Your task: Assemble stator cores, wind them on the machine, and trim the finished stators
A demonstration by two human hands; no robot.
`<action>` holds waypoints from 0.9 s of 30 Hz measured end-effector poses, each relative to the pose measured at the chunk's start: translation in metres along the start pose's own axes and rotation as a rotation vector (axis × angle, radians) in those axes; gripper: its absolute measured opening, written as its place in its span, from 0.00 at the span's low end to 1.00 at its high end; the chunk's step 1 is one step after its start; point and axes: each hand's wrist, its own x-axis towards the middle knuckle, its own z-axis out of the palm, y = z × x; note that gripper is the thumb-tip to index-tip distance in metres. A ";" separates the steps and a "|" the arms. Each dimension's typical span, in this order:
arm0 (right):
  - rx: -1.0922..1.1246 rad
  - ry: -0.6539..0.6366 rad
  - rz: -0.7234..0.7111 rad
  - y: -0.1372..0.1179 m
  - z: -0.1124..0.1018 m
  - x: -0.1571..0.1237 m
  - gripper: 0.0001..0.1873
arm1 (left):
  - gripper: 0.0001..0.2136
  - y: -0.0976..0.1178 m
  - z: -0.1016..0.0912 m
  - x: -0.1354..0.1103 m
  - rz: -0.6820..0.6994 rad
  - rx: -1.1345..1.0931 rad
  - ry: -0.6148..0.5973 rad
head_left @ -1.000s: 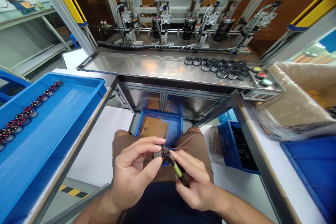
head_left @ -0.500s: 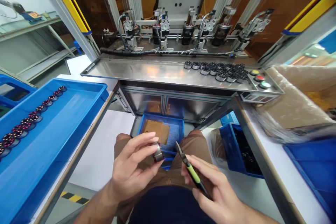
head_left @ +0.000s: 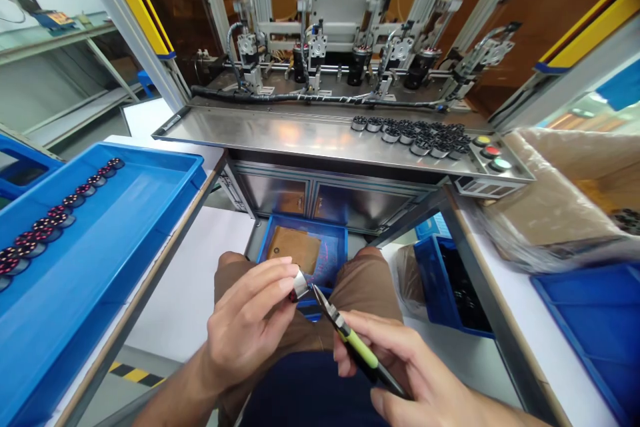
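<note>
"Head view, nearest first: what is held by the right grip [head_left: 415,360]?"
"Green-and-black pliers [head_left: 363,349]; the fingers are wrapped around the handles."
"And by the left grip [head_left: 245,327]?"
"A metal ring [head_left: 301,285] is pinched by fingers and thumb, just beside the plier tips."
"Beyond the grips?"
"A blue bin [head_left: 330,267] with a brown sheet [head_left: 297,248] inside is seen; farther ahead, rightward, black-topped rings [head_left: 420,137] are clustered on a metal surface [head_left: 250,127]."

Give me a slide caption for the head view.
Left hand holds a round metal part; right hand holds green-handled pliers.
</note>
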 end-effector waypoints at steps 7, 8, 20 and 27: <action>-0.002 -0.029 0.027 0.004 0.001 0.002 0.49 | 0.31 0.004 0.001 0.004 -0.032 -0.047 0.024; -0.003 -0.029 0.031 0.005 0.002 0.002 0.49 | 0.31 0.004 0.001 0.004 -0.035 -0.052 0.024; 0.012 -0.046 0.058 0.011 0.000 0.005 0.47 | 0.36 -0.001 0.005 -0.004 -0.037 -0.116 0.019; -0.099 -0.057 0.164 0.005 0.003 0.014 0.28 | 0.37 0.001 0.003 -0.003 -0.064 -0.094 0.026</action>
